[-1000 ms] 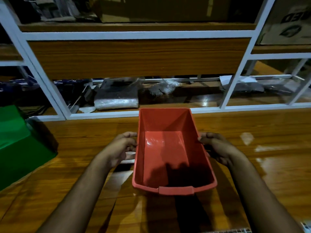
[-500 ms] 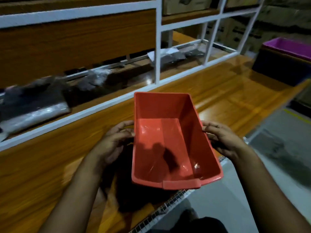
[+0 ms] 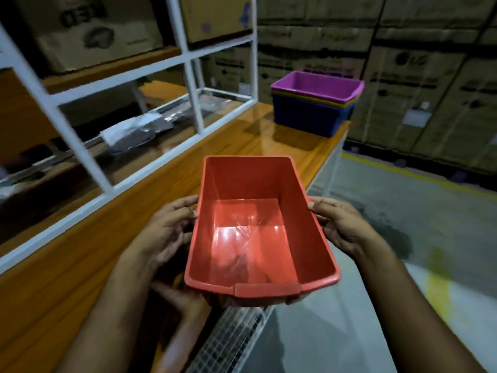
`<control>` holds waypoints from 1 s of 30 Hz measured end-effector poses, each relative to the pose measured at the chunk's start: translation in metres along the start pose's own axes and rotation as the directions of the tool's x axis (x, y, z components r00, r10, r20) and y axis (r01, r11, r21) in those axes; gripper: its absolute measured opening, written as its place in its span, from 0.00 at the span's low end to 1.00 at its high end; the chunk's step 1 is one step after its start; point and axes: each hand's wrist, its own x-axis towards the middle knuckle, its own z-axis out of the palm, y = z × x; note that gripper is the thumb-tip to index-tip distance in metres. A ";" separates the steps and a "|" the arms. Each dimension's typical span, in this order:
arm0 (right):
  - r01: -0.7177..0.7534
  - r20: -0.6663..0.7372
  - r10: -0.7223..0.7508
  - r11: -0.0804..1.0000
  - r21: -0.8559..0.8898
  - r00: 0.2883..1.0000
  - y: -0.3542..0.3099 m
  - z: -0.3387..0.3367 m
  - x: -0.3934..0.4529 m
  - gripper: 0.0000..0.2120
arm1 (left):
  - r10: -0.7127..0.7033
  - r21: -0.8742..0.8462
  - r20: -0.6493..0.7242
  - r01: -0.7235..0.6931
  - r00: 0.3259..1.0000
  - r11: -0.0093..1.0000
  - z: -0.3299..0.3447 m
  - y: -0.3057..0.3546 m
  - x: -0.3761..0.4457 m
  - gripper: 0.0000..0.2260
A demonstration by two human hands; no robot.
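I hold the empty red plastic bin in the air in front of me, above the near edge of the wooden table, its long sides running away from me. My left hand grips the left rim and my right hand the right one, fingers curled round the lip; how far they reach beneath it I cannot tell. I judge this to be the carry toward the stack of nested bins, purple on top, at the table's far end. To do it well I should press evenly from both sides so the walls do not flex, hold the bin level, steer clear of the white shelf frame on my left, and square it over the purple one before lowering.
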 end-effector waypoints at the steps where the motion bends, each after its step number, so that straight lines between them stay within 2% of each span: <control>1: 0.012 -0.016 -0.012 1.000 0.004 1.000 -0.010 -0.014 0.008 0.11 | 0.002 0.011 0.008 -0.002 1.000 1.000 0.014 0.004 0.018 0.21; 4: 0.039 -0.066 -0.038 0.999 0.011 0.997 -0.043 -0.047 0.034 0.08 | 0.019 0.036 0.035 -0.020 0.999 0.999 0.049 0.015 0.064 0.20; 6: 0.054 -0.094 -0.052 0.998 0.017 0.994 -0.065 -0.064 0.049 0.09 | 0.024 0.032 0.073 -0.027 0.997 0.999 0.069 0.024 0.093 0.23; 7: 0.067 -0.103 -0.064 0.997 0.026 0.993 -0.077 -0.072 0.058 0.14 | 0.023 0.031 0.091 -0.026 0.996 0.999 0.079 0.029 0.108 0.24; 9: 0.101 -0.101 -0.096 0.994 0.042 0.990 -0.096 -0.086 0.076 0.30 | 0.021 0.025 0.131 -0.025 0.991 0.999 0.096 0.038 0.138 0.23; 10: 0.122 -0.102 -0.117 0.991 0.045 0.988 -0.108 -0.093 0.086 0.33 | 0.026 0.019 0.154 -0.029 0.988 0.999 0.106 0.043 0.155 0.22; 11: 0.139 -0.103 -0.134 0.989 0.051 0.986 -0.118 -0.100 0.097 0.31 | 0.028 0.013 0.174 -0.031 0.984 0.999 0.115 0.049 0.172 0.22; 13: 0.169 -0.130 -0.160 0.984 0.058 0.978 -0.141 -0.112 0.117 0.17 | 0.040 0.036 0.229 -0.049 0.973 0.998 0.132 0.064 0.207 0.23; 14: 0.174 -0.138 -0.165 0.983 0.054 0.977 -0.150 -0.116 0.122 0.15 | 0.052 0.045 0.259 -0.066 0.964 0.997 0.138 0.071 0.221 0.23; 18: 0.250 -0.082 -0.246 0.967 0.041 0.966 -0.212 -0.136 0.146 0.18 | 0.108 0.040 0.352 -0.131 0.930 0.991 0.175 0.116 0.281 0.20; 21: 0.282 -0.047 -0.281 0.959 0.028 0.959 -0.252 -0.149 0.168 0.18 | 0.166 0.019 0.380 -0.187 0.910 0.982 0.200 0.142 0.319 0.20; 25: 0.309 -0.030 -0.308 0.950 0.037 0.951 -0.303 -0.172 0.211 0.17 | 0.176 0.014 0.430 -0.202 0.885 0.979 0.235 0.168 0.367 0.32; 28: 0.319 -0.028 -0.318 0.946 0.051 0.948 -0.339 -0.197 0.252 0.16 | 0.213 -0.064 0.395 -0.204 0.894 0.977 0.274 0.179 0.397 0.18; 30: 0.316 0.005 -0.317 0.948 0.037 0.949 -0.361 -0.214 0.284 0.19 | 0.210 -0.080 0.352 -0.194 0.912 0.978 0.291 0.185 0.413 0.17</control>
